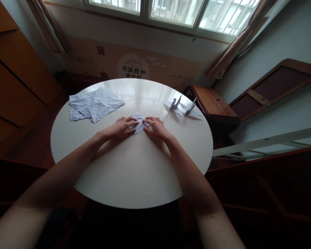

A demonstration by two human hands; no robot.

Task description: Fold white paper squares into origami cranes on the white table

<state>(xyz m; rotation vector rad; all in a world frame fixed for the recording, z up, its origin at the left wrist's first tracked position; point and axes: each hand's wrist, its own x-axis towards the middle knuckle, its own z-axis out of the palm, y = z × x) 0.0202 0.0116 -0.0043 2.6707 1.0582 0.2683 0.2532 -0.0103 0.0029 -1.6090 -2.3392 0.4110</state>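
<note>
A small piece of folded white paper [139, 128] lies on the round white table between my hands. My left hand [121, 127] holds its left side, with the fingers on top and the thumb near the lower edge. On the right side my right hand [155, 127] grips the same paper, its fingertips close to the middle. The fingers cover both sides of the paper, so part of its shape is hidden. Two folded paper cranes, a nearer one [175, 105] and another [191, 109], stand at the table's right.
Several creased paper sheets [97, 103] lie overlapped at the left of the table [126, 173]. A wooden stool or small cabinet [214, 102] stands beyond its right edge. Behind are a large printed cardboard panel [88, 64] and a window [173, 12].
</note>
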